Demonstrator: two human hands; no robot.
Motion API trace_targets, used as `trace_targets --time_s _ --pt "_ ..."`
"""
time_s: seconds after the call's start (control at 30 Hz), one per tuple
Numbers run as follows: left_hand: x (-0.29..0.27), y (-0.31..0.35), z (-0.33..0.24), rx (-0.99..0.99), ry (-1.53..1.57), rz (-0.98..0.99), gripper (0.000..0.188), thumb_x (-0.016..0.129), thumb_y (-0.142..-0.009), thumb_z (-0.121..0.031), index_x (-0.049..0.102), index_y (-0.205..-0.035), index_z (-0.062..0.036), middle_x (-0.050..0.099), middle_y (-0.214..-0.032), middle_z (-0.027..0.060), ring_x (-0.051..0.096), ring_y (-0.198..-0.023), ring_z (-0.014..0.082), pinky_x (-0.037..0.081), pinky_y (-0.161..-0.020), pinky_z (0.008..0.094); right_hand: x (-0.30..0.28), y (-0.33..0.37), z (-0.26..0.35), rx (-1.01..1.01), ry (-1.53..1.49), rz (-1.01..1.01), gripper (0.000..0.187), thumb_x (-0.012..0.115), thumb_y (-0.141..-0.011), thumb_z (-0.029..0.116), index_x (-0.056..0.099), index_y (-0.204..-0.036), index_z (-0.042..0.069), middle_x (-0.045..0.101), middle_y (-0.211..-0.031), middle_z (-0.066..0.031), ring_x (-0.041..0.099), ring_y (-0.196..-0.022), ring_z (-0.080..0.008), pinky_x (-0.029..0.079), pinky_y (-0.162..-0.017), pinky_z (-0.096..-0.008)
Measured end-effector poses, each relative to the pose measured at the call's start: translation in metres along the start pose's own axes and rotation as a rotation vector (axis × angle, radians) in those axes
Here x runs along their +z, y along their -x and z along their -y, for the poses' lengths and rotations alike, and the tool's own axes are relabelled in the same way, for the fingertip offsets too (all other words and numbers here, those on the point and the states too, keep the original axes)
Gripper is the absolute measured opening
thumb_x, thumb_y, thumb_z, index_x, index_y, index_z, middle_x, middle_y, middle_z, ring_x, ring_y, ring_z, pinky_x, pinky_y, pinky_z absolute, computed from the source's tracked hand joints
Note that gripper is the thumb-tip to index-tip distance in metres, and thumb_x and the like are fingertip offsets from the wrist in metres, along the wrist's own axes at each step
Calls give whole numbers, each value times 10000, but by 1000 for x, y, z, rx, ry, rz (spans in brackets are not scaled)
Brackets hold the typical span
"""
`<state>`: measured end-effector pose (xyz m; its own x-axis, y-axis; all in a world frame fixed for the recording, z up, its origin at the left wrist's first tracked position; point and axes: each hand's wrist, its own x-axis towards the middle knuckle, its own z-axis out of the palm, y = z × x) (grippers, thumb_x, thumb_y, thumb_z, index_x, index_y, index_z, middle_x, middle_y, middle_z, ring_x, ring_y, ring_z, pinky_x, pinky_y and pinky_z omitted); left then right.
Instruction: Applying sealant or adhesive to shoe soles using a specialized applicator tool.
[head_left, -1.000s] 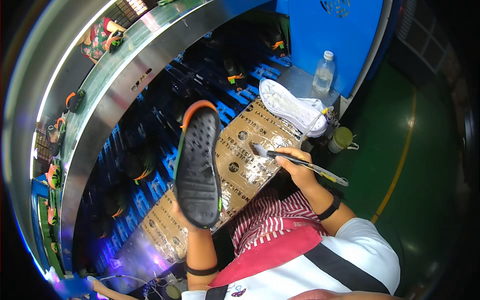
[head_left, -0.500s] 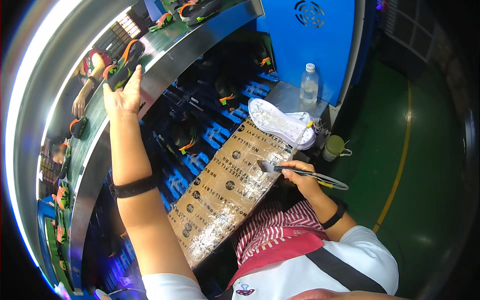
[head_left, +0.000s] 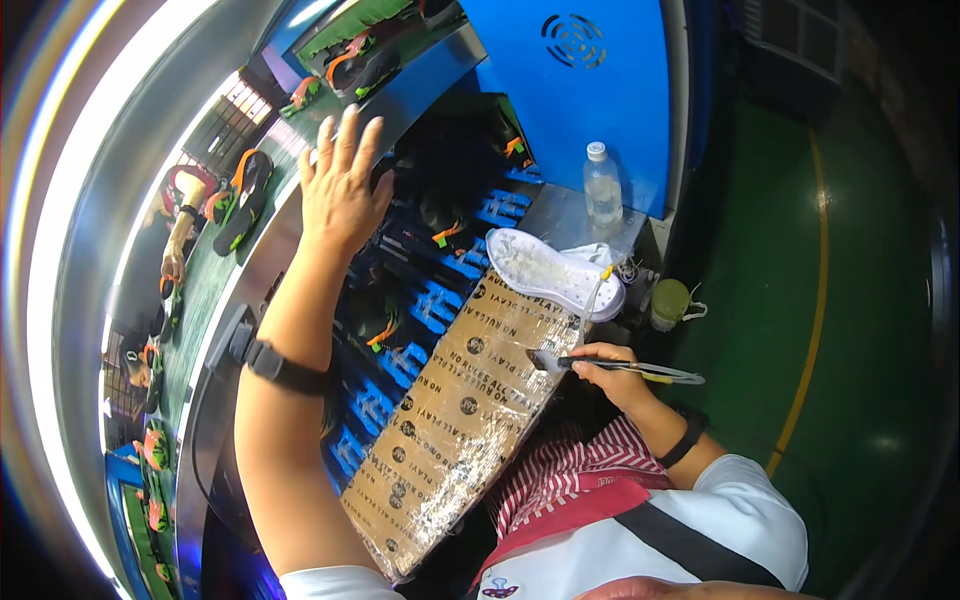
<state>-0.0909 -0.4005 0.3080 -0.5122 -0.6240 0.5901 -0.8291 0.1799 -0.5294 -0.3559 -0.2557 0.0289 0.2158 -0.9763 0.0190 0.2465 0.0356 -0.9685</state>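
While the left hand (head_left: 340, 185) is stretched far up past the cardboard board (head_left: 460, 400), its fingers spread wide and gripping nothing, it hovers at the edge of the curved metal conveyor rail (head_left: 300, 220), close to the dark shoes with orange trim (head_left: 240, 200) riding beyond it. The right hand (head_left: 610, 375) sits just off the board's right edge, its grip closed on a thin brush (head_left: 620, 368) whose bristle end rests on the board (the handle points away to the right). At the board's upper end lies a white shoe sole (head_left: 550, 272), touching it. Further up from the sole stands a clear plastic bottle (head_left: 602, 185), and to the sole's right a small green cup (head_left: 670, 300).
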Motion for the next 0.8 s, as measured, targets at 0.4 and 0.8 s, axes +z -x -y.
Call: trace_targets --time_s 0.4,0.8 --pt "85 -72 9 -70 -285 239 633 442 -877 -534 371 -1388 -167 301 -1468 74 239 -1365 316 195 -1044 606 -28 -12 -7 25 35 -102 193 676 -796 104 667 -954 -6 634 -722 -6 563 -650 -58 446 -596 -193" --pt "77 -94 24 -579 313 315 711 339 -870 -623 364 -1384 -132 488 -1321 165 414 -1267 318 228 -1029 594 -14 -11 -4 142 -26 -9 202 670 -799 97 665 -976 1 642 -732 -20 543 -619 -48 427 -565 -181"
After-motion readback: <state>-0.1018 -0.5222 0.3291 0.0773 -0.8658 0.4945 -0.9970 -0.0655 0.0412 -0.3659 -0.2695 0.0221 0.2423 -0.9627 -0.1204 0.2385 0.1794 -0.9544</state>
